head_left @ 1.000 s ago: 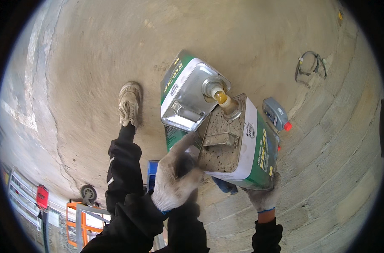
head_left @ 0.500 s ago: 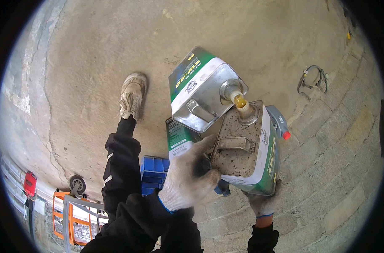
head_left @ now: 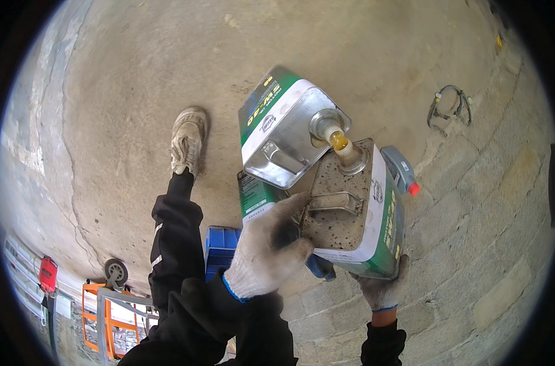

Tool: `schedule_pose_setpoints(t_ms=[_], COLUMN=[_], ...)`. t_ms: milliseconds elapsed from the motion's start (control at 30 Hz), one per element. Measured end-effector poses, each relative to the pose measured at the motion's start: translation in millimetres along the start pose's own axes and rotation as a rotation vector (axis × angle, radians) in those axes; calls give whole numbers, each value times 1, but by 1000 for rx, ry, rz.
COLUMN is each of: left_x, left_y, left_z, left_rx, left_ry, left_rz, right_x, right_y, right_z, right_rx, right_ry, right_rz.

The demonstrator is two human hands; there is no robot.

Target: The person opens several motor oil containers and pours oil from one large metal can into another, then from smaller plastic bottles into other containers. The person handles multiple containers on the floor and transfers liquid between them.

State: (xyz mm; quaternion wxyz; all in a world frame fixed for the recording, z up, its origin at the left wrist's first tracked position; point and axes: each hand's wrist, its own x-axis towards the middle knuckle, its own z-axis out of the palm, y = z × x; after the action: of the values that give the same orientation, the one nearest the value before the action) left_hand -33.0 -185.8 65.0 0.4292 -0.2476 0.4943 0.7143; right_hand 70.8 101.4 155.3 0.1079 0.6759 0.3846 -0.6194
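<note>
My left hand (head_left: 268,247), in a soiled white knit glove, has its fingers and thumb closed against the near left edge of a motor oil can (head_left: 332,229) with a dirt-speckled top. My right hand (head_left: 384,287), gloved too, grips that can low at its near right corner. The can is tilted, and its spout (head_left: 350,157) meets the spout of a cleaner oil can (head_left: 271,122) beyond it. Yellow oil (head_left: 338,141) shows where the two spouts meet. Partly hidden below them is another green-and-white can (head_left: 255,192).
A grey bottle with a red cap (head_left: 401,171) is just right of the cans. Blue plastic bins (head_left: 221,247) sit left of my left hand. A cable loop (head_left: 451,110) lies by the block wall (head_left: 472,219). At the lower left are an orange frame (head_left: 110,323) and a wheel (head_left: 115,271).
The view has shifted slightly, so both cans appear a little further left and up. Both hands keep their hold, and the spouts remain together.
</note>
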Motion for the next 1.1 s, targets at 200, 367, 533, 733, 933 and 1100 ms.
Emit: schedule_pose_setpoints(t_ms=[200,367,533,733,933,1100], left_x=[1,0,2,2,3,4], left_y=[-1,3,3,3,3,2], left_z=[-4,-5,-6,-6,-6,-6], left_rx=[-52,-64,-94,-127,-102,-136], left_ry=[-42,-44,-65,-75,-79,-87], left_rz=[-38,-65,-63,-70,-75,-82], right_x=[-2,-1,-1,-2,-4,-4], right_y=[-1,-1,-1,-4,-6,-7], right_z=[3,-1,-3,-3,-2,0], right_rx=[-10,12,-26,-3,-19,-26], right_ry=[-3,-17,-6,-66,-5,29], right_rz=[-2,19,7,4,-5,-4])
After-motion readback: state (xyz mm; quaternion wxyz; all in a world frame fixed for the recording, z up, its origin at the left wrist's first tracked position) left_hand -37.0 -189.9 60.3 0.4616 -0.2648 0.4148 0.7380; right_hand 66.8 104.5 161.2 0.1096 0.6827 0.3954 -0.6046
